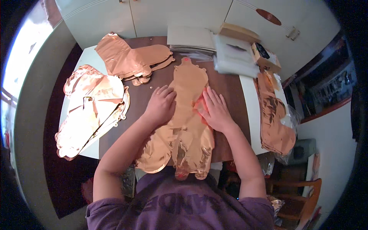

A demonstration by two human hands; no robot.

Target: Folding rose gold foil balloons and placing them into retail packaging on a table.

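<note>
**Left hand (161,104) curled, right hand (215,108) flat, copper foil shape (190,82) in the middle**

So the foil shape lies flat right between the two hands, running from well past the fingertips back down toward the person's body. The left hand is bunched up at its left edge, knuckles up; can't tell if it's pinching any foil, since the fingertips are hidden. The right hand is loose and open, fingers out straight, resting on the right edge, with a reddish patch (200,105) showing beside its thumb.

Around them: one foil pile (128,59) sits beyond the left hand, and a super shiny one (94,103) is off to its left. Straight ahead past both hands there's a stack of pale sheets (188,37). Clear plastic bags (234,57) are stacked beyond the right hand, and another foil stack (271,119) lies well to its right. It's all on a brown-topped table (232,85).
</note>
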